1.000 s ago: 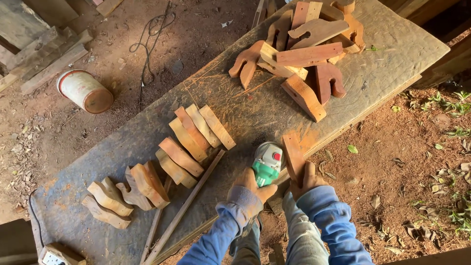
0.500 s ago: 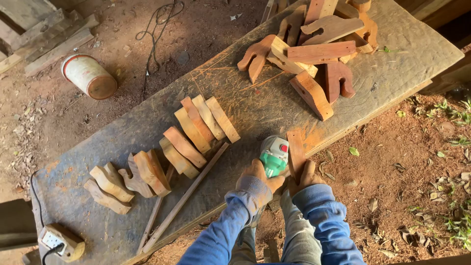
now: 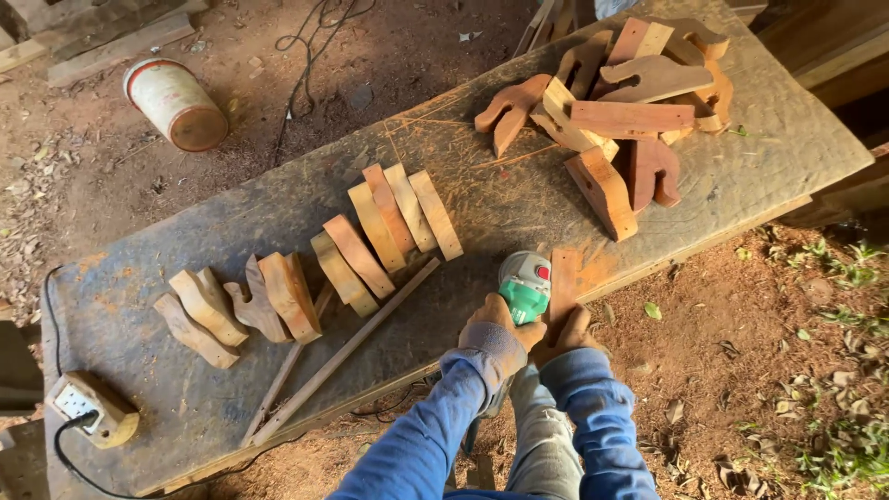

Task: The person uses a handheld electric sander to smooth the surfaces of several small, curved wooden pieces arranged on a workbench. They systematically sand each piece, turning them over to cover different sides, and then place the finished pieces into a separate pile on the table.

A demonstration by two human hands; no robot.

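Note:
My gloved left hand [image 3: 495, 331] grips a green and grey power sander [image 3: 525, 285] resting on the worn workbench [image 3: 278, 222] near its front edge. Right beside the tool, my gloved right hand [image 3: 571, 333] holds a reddish flat wood piece [image 3: 562, 278] down on the bench. The sander's head touches the left side of that piece. Both arms wear blue sleeves.
A row of sanded pale wood pieces [image 3: 370, 236] lies left of the sander, with more shaped ones [image 3: 241, 310] farther left and a thin stick [image 3: 343, 352]. A heap of rough reddish cut-outs [image 3: 616, 120] fills the far right. A socket block [image 3: 88, 407] sits front left. A can [image 3: 176, 104] lies on the ground.
The view has shifted so the bench sits more to the right and lower. My hands, sander and wood piece stay together at the front edge; the socket block has come fully into sight.

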